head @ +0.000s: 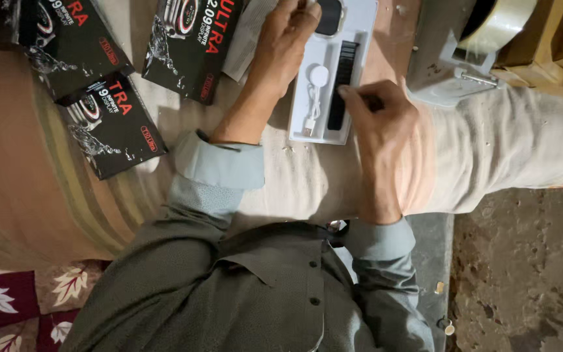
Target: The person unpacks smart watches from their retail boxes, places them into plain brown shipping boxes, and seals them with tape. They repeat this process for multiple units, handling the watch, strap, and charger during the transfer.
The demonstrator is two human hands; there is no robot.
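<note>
White tray of smartwatch parts was seen lying lengthwise on the person's cloth-covered lap, between the two hands. In it were held a black watch body at the far end, a black strap along the right side, and a white round charging puck with its coiled cable to the left of the strap. The right hand was closed in a pinch, its fingertips pressed on the near part of the strap. The left hand was curled shut at the tray's far end, beside the watch body; whether anything small was held inside it could not be told.

Further out, three black printed boxes were laid on the striped cloth to the left, with a folded paper leaflet just beside the tray. A tape dispenser with a clear roll stood to the right, near cardboard cartons.

As a judgement: the tray was carried only by the soft lap, so an uneven push from either hand could tip it, and the loose puck or strap could be spilled onto the rough floor. The strap might also be seated crookedly if it were pressed at one end only
</note>
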